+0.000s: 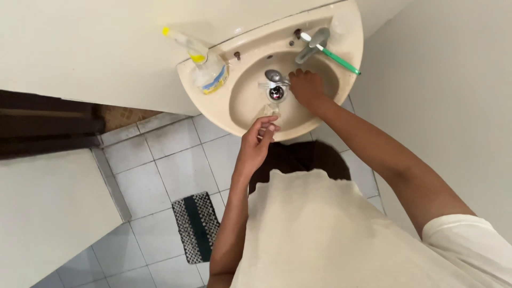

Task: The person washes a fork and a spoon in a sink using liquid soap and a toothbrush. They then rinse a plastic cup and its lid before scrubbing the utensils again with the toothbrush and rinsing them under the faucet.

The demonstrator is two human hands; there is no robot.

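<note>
I look down into a cream wash basin (242, 106). My left hand (256, 141) hovers at the basin's near rim, fingers pinched on a small clear glass (271, 111). My right hand (306, 88) reaches into the bowl beside the drain (277, 93), fingers curled; whether it grips anything is unclear. A metal spoon (273, 75) and a fork (266, 84) lie across the drain.
A grey tap (313, 44) stands at the basin's back, with a green-handled toothbrush (336, 57) resting by it. A clear bottle with a yellow label (205, 66) sits on the left rim. Below are grey floor tiles and a dark checked mat (197, 226).
</note>
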